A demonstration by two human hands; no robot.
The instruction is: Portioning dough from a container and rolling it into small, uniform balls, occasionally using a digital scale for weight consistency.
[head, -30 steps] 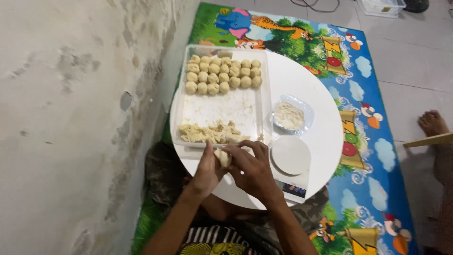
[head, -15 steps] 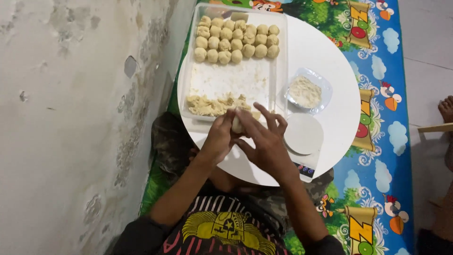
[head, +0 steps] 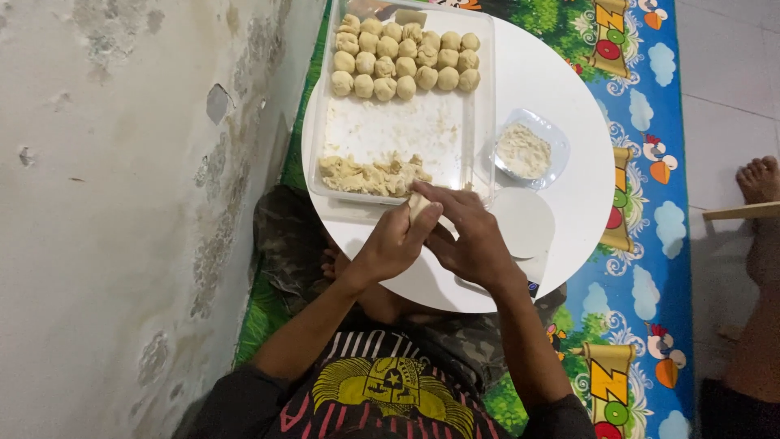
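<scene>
My left hand (head: 392, 242) and my right hand (head: 465, 236) meet over the near edge of a round white table (head: 569, 106), both closed around one pale lump of dough (head: 418, 205). Just beyond my fingers lies a clear rectangular tray (head: 484, 97). Its far end holds several rolled dough balls (head: 406, 58) in rows. Its near end holds a heap of raw dough (head: 372, 175), and the middle is floury and bare.
A small clear tub of white filling (head: 524, 149) and a round white lid (head: 522, 221) sit right of the tray. A stained wall (head: 122, 162) runs along the left. A colourful play mat (head: 642, 203) covers the floor, with another person's foot (head: 760, 180) at the right.
The view has shifted so the table sits higher in the picture and more of my arms show. Both hands stay together at the tray's near edge, working the dough lump.
</scene>
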